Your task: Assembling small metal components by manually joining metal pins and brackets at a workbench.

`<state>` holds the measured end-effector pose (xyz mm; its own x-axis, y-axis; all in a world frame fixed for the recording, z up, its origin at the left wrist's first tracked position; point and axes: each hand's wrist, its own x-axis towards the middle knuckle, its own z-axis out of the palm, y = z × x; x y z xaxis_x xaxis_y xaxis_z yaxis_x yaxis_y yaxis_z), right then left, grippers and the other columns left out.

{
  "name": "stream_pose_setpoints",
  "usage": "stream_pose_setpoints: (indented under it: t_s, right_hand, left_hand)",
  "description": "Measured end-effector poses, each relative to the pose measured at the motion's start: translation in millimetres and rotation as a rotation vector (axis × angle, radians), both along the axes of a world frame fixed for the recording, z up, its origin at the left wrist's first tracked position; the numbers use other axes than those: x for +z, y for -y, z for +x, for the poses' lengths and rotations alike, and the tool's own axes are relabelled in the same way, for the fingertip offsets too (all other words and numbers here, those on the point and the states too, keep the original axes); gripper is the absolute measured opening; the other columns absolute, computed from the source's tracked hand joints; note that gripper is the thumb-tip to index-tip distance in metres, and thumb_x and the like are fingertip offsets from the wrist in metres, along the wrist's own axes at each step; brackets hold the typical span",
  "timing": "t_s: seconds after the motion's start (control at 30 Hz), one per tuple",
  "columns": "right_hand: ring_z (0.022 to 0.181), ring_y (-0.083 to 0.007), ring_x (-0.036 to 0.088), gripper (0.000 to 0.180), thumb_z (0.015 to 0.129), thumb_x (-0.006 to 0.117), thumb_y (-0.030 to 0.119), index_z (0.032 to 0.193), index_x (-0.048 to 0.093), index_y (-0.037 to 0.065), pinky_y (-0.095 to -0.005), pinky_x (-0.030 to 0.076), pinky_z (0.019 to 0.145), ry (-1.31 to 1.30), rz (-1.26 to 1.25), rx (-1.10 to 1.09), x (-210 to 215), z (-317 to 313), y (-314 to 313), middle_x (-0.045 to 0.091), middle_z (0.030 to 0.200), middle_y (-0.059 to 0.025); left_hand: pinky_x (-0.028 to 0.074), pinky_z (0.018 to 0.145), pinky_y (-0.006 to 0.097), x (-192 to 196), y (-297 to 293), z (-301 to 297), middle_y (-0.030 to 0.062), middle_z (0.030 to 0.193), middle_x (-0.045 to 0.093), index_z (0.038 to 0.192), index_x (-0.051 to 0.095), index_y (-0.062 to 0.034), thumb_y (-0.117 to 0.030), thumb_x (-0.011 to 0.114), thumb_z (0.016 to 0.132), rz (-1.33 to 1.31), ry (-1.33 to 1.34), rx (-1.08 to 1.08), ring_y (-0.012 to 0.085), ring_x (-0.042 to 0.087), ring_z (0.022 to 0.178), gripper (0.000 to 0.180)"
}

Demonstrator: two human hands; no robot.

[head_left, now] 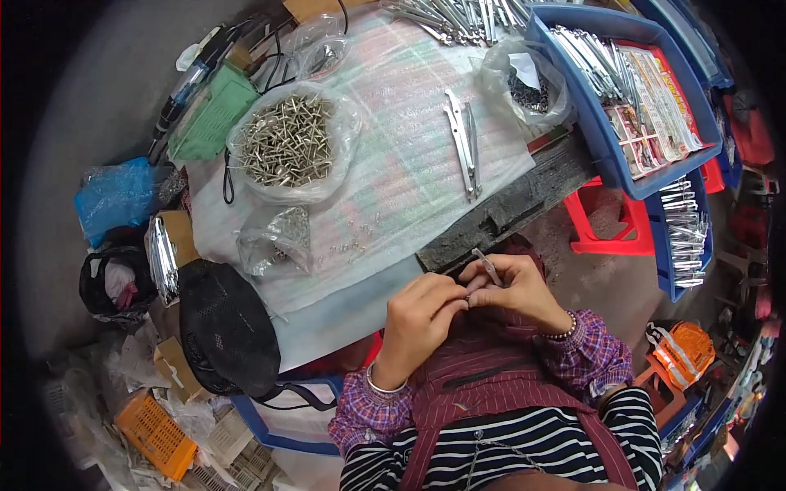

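My left hand (417, 323) and my right hand (516, 290) meet just below the near edge of the worktable (385, 204). My right hand pinches a small flat metal strip (486, 266) that sticks up between thumb and fingers. The fingertips of my left hand press against the lower end of that strip, pinched as if on a tiny part that I cannot make out. On the white foam sheet above lie two long metal bars (463, 143), and an open plastic bag of metal rivets (288, 141) sits to the left.
A smaller bag of little metal parts (278, 239) lies near the front. Blue bins (610, 90) with metal pieces stand at right, above a red stool (602, 225). A black mesh bag (225, 327), green basket (211, 114) and orange crate (155, 434) are at left.
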<state>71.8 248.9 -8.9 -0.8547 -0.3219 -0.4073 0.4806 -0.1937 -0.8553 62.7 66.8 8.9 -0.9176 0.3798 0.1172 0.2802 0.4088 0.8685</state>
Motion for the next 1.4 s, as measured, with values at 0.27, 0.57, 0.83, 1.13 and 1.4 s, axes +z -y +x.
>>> stream_pose_setpoints:
  t_s: [0.27,0.57,0.83,1.13,1.4]
  right_hand:
    - [0.073,-0.0097,0.06,0.026,0.075,0.067,-0.001,0.1,0.059,-0.005,-0.022,0.047,0.068,0.21,-0.164,-0.016,-5.3,-0.3,-1.4,0.064,0.081,-0.0063]
    - [0.071,-0.0072,0.058,0.027,0.075,0.07,0.001,0.099,0.059,-0.005,-0.0196,0.047,0.065,0.268,-0.231,-0.069,-14.5,3.9,0.4,0.062,0.079,-0.0028]
    - [0.07,-0.0086,0.058,0.025,0.08,0.067,0.01,0.1,0.06,-0.004,-0.0209,0.046,0.065,0.232,-0.182,-0.029,-7.9,10.3,-1.8,0.062,0.077,-0.0028]
    - [0.08,-0.0136,0.05,0.028,0.087,0.056,0.008,0.114,0.058,0.0,-0.024,0.04,0.069,-0.475,0.315,-0.027,-16.0,31.9,-18.2,0.05,0.086,-0.0044]
    - [0.078,-0.0193,0.051,0.034,0.074,0.061,-0.005,0.107,0.063,0.002,-0.0282,0.041,0.067,-0.515,0.424,-0.064,1.6,39.2,-23.9,0.05,0.083,-0.0084]
  left_hand:
    - [0.047,0.068,0.027,-7.7,-2.2,6.7,0.0103,0.079,0.064,0.083,0.066,0.0029,0.007,0.064,0.067,0.19,0.268,0.095,0.0189,0.062,0.075,0.016]
    - [0.047,0.063,0.026,-11.1,-9.8,12.1,0.0103,0.079,0.063,0.082,0.065,0.0016,0.006,0.063,0.07,0.16,0.166,0.135,0.0192,0.061,0.072,0.013]
    - [0.044,0.063,0.023,-15.9,-10.2,17.4,0.009,0.078,0.061,0.083,0.064,0.0019,0.005,0.061,0.073,0.13,0.191,0.137,0.0156,0.059,0.07,0.011]
    - [0.039,0.054,0.019,-16.9,-13.7,24.6,0.0034,0.079,0.056,0.086,0.063,0.005,-0.001,0.059,0.083,0.459,0.531,0.171,0.0072,0.052,0.063,0.008]
    - [0.04,0.054,0.018,-23.9,-20.1,19.6,0.0039,0.079,0.058,0.087,0.064,0.0043,0.001,0.06,0.082,0.524,0.648,0.115,0.007,0.053,0.062,0.007]
